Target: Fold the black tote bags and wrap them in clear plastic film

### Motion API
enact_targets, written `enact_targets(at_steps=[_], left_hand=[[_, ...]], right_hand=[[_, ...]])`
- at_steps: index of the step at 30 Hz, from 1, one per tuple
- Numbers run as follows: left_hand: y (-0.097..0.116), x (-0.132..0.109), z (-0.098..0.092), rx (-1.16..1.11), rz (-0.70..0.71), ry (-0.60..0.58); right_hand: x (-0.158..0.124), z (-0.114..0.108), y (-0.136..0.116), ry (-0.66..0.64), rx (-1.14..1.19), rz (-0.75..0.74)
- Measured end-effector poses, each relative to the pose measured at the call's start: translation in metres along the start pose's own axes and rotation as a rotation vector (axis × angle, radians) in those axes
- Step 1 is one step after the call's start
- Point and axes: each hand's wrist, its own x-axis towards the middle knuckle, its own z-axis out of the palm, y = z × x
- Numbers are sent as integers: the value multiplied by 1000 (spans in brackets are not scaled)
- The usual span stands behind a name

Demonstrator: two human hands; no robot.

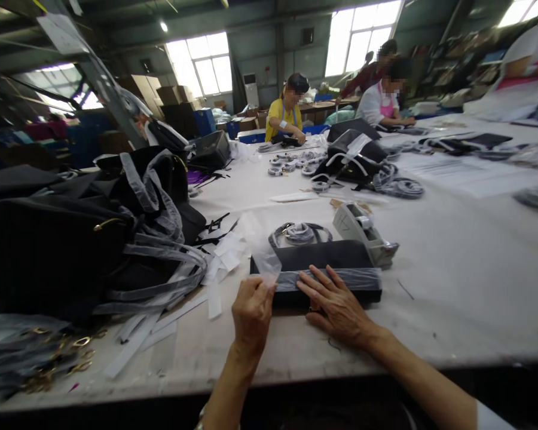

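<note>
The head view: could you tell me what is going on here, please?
A person's left hand pinches a clear plastic film at the left end of a flat black rectangular panel, while the right hand lies flat on its film-wrapped front edge. A grey tape dispenser stands behind, black fabric bags are heaped to the left, and other people work farther along the white table.

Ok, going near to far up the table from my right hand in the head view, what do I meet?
From your right hand → plastic-wrapped black strap → black flat panel → coiled grey strap → white strip → cluster of small strap coils → person in a yellow top.
</note>
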Motion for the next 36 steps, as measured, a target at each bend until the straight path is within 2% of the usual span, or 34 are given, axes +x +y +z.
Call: enact_targets(at_steps=[4,7,10,14,16,21,25,27,31,33,36], left_hand=[[7,2,23,265,346,-223],[1,1,31,279,486,-363],[-2,8,25,192,474,-477],[4,31,12,-82,371,-700],[6,41,13,-128,316,-773],[10,49,26,69,312,-736],[15,55,24,235,360,-681],[18,62,21,186,348,-677],[19,71,23,-68,222,-746],[17,69,29,-137,157,-767],[13,61,39,-170,123,-726]], right_hand=[[1,-3,-1,-7,21,8],[1,-2,-1,19,42,7],[1,-2,-1,42,67,10],[2,-4,-3,38,86,25],[2,-4,-4,40,95,31],[0,0,-2,26,85,45],[0,-2,0,-46,96,41],[1,-4,0,-69,97,40],[1,-6,-1,-30,90,50],[1,-6,-2,-22,92,48],[1,-5,-4,0,128,73]])
